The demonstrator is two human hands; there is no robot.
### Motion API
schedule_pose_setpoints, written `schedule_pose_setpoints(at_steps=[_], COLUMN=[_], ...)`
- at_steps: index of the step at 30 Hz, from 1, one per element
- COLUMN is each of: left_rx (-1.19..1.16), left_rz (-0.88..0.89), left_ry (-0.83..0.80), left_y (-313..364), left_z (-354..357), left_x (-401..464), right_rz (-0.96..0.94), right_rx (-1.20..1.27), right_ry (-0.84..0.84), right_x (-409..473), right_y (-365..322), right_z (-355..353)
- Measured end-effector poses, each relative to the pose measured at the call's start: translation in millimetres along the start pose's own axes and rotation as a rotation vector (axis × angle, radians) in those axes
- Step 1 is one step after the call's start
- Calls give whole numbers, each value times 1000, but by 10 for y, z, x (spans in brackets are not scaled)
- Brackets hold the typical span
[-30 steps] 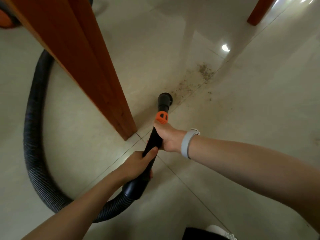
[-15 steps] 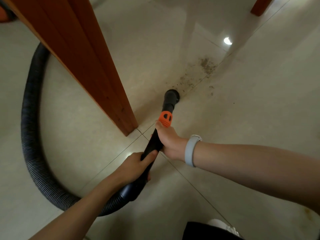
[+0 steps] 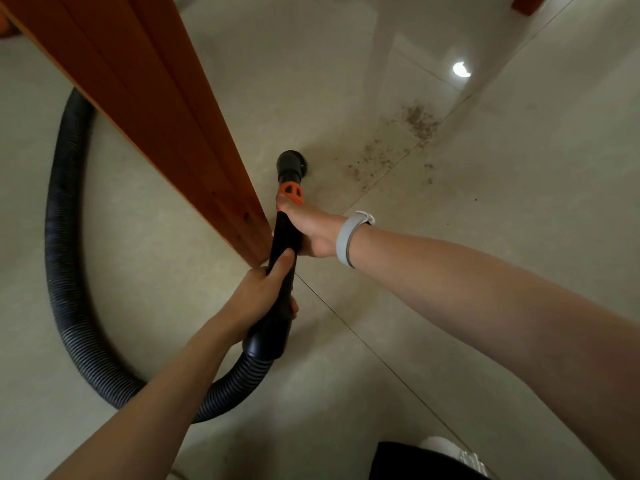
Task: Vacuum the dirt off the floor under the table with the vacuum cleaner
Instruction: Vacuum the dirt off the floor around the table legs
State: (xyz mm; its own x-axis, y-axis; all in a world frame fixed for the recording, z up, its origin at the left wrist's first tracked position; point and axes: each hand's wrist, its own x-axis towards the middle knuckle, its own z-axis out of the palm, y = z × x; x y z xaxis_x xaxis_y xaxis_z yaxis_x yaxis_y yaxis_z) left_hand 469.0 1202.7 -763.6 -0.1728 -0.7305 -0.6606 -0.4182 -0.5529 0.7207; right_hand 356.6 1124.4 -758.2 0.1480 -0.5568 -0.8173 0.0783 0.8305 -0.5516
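I hold a black vacuum wand with an orange collar in both hands. My left hand grips its lower end, just above the ribbed grey hose. My right hand, with a pale band on the wrist, grips it just below the collar. The round black nozzle is down at the pale tiled floor, left of a trail of brown dirt that runs up and right to a denser patch.
A slanted reddish wooden table leg stands right beside the wand on its left. A second wooden leg shows at the top right. The hose loops behind the near leg. My shoe is at the bottom edge.
The nozzle has swung left, away from the near end of the dirt trail and closer to the table leg. Both hands keep their grip on the wand.
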Motion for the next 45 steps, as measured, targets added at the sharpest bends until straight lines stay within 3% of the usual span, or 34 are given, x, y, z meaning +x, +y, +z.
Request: schedule_pose_setpoints(at_steps=[10,17,24,29,34,42,45], left_rx=[252,428,162,109,45,184,214], left_rz=[-9,-72,-123,-190,-225,-307,-279], left_ry=[-102,-191,-328,-473,-513,-748,-713], left_y=[-161,-246,-240,-309,-388,-369,-355], left_z=[19,-85,-84,-195,-302,-111,18], left_x=[-112,-178,-214,-238,-183,-254,-255], right_rz=[1,24,93,127,129,96,114], right_rx=[32,21,-42,-6,-43,-24,-8], right_ry=[59,219,144,31,-29,211,218], right_x=[-52,-2,-78,-68,-52,-161,-164], right_y=[369,376,559,653,636,1144,1153], right_z=[-163,-180,-119,-16,75,-122,-259])
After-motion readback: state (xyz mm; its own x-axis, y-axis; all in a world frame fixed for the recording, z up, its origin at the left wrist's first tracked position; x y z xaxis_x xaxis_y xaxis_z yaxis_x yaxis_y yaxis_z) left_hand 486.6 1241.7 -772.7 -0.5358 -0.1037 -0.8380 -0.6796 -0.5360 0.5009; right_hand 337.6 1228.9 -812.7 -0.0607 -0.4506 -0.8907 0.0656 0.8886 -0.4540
